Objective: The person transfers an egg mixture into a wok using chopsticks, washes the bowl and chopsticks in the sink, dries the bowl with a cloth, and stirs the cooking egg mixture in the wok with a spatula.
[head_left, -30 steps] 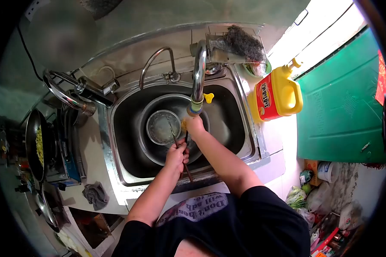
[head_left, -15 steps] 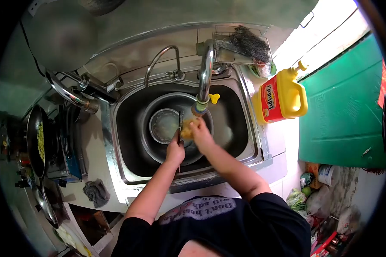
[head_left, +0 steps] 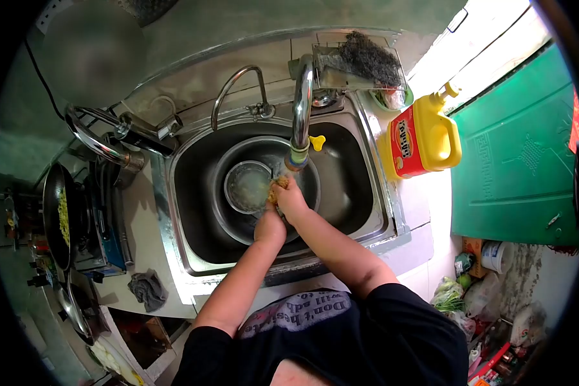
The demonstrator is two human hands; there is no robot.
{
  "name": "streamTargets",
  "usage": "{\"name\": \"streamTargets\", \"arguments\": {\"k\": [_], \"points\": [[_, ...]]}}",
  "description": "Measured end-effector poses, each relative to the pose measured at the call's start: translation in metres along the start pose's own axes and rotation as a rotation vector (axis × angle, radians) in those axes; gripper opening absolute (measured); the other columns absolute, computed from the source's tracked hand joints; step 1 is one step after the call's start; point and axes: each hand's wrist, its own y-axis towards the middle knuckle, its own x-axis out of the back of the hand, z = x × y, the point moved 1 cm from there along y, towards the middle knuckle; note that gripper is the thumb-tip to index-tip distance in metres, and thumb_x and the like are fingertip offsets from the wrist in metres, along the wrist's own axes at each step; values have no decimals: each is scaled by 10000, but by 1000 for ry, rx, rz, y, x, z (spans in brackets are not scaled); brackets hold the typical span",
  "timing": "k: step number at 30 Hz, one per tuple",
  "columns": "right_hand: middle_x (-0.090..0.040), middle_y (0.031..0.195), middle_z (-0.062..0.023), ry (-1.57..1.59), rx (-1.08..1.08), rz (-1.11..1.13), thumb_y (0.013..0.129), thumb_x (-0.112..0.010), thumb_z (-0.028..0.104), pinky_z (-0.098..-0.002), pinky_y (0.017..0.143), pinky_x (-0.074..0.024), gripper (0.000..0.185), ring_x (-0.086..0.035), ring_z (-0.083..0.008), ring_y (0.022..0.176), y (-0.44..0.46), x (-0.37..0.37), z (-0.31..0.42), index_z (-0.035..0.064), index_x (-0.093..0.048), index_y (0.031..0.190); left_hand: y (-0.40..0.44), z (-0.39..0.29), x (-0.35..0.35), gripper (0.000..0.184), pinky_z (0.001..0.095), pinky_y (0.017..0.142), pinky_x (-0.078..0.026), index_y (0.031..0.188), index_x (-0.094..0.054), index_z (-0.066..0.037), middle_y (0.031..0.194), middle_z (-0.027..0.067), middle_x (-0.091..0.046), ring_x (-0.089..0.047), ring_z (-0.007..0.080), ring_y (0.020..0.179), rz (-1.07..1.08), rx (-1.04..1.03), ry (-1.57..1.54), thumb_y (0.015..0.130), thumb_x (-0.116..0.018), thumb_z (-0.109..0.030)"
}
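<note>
Scrubber sits clenched in the right hand; left hand adjacent, grip indeterminable; firm, even rubbing seems advisable.

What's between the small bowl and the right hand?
In the head view, the tan scrubber lies between the small bowl and the right hand.

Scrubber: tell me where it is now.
In the head view, the scrubber is near centre, in the right hand, below the tap and just right of the small bowl.
</note>
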Motion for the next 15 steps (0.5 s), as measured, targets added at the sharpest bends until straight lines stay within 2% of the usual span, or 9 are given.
{"name": "streamTargets", "arguments": {"k": [2, 3, 5, 9, 10, 12, 13, 14, 15], "points": [[-525, 807, -76, -50, 19, -80, 784, -492, 45, -285, 592, -430, 166, -521, -164, 707, 3, 0, 6, 20, -458, 945, -6, -6, 5, 468, 448, 695, -408, 1208, -287, -6, 843, 271, -542, -527, 403, 808, 29, 23, 70, 749, -377, -21], [-525, 807, -76, -48, 18, -79, 784, -492, 45, -285, 592, -430, 166, -521, -164, 707, 12, 0, 1, 20, -458, 945, -8, -5, 6, 468, 448, 695, -408, 1208, -287, -6, 843, 271, -542, -527, 403, 808, 29, 23, 72, 749, -377, -21], [-508, 714, -61, 240, -33, -10, 780, -496, 52, -276, 517, -404, 71, -505, -153, 628, 31, 0, -4, 35, -467, 843, -13, -1, 7, 491, 451, 690, -410, 1228, -261, 6, 844, 270, -543, -532, 397, 796, 37, -55, 157, 749, -369, -14], [-491, 682, -33, 342, -138, 34, 781, -489, 55, -278, 494, -384, 31, -491, -142, 591, 47, 4, 11, 65, -463, 793, -23, 10, 10, 480, 451, 675, -413, 1232, -249, 19, 840, 271, -542, -536, 392, 778, 61, -82, 164, 768, -363, -17], [-498, 692, -26, 287, 2, -74, 784, -490, 67, -288, 503, -388, 35, -494, -141, 602, 58, 11, 10, 79, -471, 810, -31, 13, 10, 471, 453, 675, -413, 1235, -249, 12, 840, 278, -538, -532, 402, 768, 72, -90, 190, 780, -362, -28], [-516, 737, -14, 349, 97, -187, 791, -489, 95, -293, 536, -395, 80, -501, -133, 646, 89, 25, 6, 105, -482, 871, -40, 27, 8, 461, 455, 676, -412, 1237, -249, 5, 841, 284, -533, -527, 412, 758, 77, -90, 220, 792, -360, -39], [-527, 772, -8, 464, 49, -198, 796, -489, 112, -288, 561, -398, 118, -506, -126, 679, 100, 36, 4, 116, -484, 914, -42, 36, 4, 464, 424, 637, -435, 1245, -253, -12, 805, 243, -549, -549, 363, 712, -14, -143, 228, 796, -365, -43], [-480, 1046, -88, 351, 37, -64, 790, -488, 86, -287, 736, -417, 552, -500, -177, 893, 88, 43, 17, 50, -209, 1266, -41, 41, 2, 466, 393, 599, -457, 1252, -257, -29, 769, 202, -565, -571, 314, 666, -108, -199, 232, 801, -371, -48], [-480, 1046, -88, 347, 41, -59, 790, -488, 86, -287, 736, -417, 552, -500, -177, 893, 85, 46, 16, 50, -209, 1266, -38, 42, 5, 466, 393, 599, -457, 1252, -257, -29, 769, 202, -565, -571, 314, 666, -114, -199, 228, 801, -371, -48]]}}
